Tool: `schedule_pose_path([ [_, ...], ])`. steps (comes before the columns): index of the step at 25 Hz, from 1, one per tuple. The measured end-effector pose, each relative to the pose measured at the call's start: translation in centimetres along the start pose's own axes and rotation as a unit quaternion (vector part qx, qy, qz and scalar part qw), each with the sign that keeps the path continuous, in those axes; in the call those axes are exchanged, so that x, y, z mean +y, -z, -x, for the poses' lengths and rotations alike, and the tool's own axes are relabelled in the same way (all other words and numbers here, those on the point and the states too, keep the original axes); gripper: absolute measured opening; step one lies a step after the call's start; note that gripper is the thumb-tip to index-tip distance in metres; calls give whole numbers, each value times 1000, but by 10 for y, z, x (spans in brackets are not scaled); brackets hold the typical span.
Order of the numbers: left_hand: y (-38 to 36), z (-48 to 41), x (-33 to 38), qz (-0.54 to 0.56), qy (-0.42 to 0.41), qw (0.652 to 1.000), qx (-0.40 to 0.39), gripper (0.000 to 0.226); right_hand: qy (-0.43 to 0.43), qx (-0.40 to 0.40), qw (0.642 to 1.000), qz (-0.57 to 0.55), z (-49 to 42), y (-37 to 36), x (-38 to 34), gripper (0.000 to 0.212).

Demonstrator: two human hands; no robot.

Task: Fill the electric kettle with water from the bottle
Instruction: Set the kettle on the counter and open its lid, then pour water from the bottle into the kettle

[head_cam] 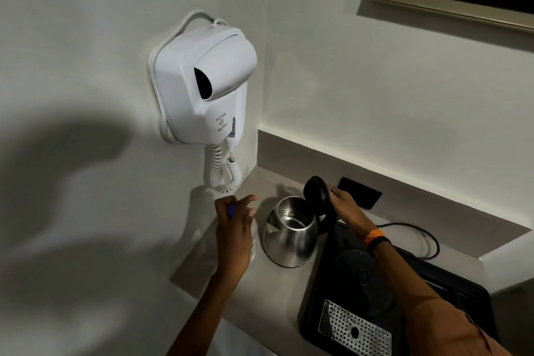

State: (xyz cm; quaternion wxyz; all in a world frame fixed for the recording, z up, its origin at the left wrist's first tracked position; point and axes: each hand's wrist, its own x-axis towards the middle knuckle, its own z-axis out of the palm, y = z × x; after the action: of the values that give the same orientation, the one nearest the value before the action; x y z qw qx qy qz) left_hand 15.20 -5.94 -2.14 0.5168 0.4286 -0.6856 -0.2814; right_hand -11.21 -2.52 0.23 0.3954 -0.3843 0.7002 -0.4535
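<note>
A steel electric kettle point(291, 235) stands on the beige counter point(260, 292), off its base. Its black lid point(316, 192) is tipped up and back. My right hand point(344, 206) grips the lid and the black handle behind it. Left of the kettle stands a clear water bottle point(254, 243), mostly hidden behind my left hand point(234, 222). That hand is closed around the bottle's blue cap point(231, 210) from above, with the index finger stretched out. Whether water is in the kettle I cannot tell.
A black tray point(323, 306) with the kettle's round base point(361, 277) and a perforated metal drip grid point(354, 329) lies right of the kettle. A black cord point(427, 237) runs behind it. A white wall hair dryer point(205, 87) hangs above the counter's left end.
</note>
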Motion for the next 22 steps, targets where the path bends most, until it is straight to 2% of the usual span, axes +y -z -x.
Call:
schedule_pose_path([
  [4, -3, 1, -11, -30, 40, 998, 39, 65, 6, 6, 1000, -7, -4, -1, 6, 27],
  [8, -2, 15, -33, 20, 92, 995, 45, 67, 13, 13, 1000, -16, -6, -2, 11, 27],
  [11, -5, 21, -45, 43, 86, 995, 30, 72, 18, 12, 1000, -14, -6, -5, 11, 26],
  [14, -6, 8, -50, 6, 29, 999, -17, 59, 26, 22, 999, -6, -8, -7, 12, 35],
  [16, -5, -7, -51, -28, -25, 999, -38, 49, 30, 30, 999, 3, -9, -8, 13, 29],
  [18, -3, -24, -46, -76, -77, 991, -83, 50, 40, 27, 999, 7, -10, -7, 15, 25],
  [20, -1, -40, -33, -156, -119, 967, -161, 55, 46, 21, 999, 10, -10, -7, 14, 25],
  [22, -4, -55, -14, -261, -124, 919, -270, 62, 48, 23, 998, 14, -10, -7, 12, 23],
])
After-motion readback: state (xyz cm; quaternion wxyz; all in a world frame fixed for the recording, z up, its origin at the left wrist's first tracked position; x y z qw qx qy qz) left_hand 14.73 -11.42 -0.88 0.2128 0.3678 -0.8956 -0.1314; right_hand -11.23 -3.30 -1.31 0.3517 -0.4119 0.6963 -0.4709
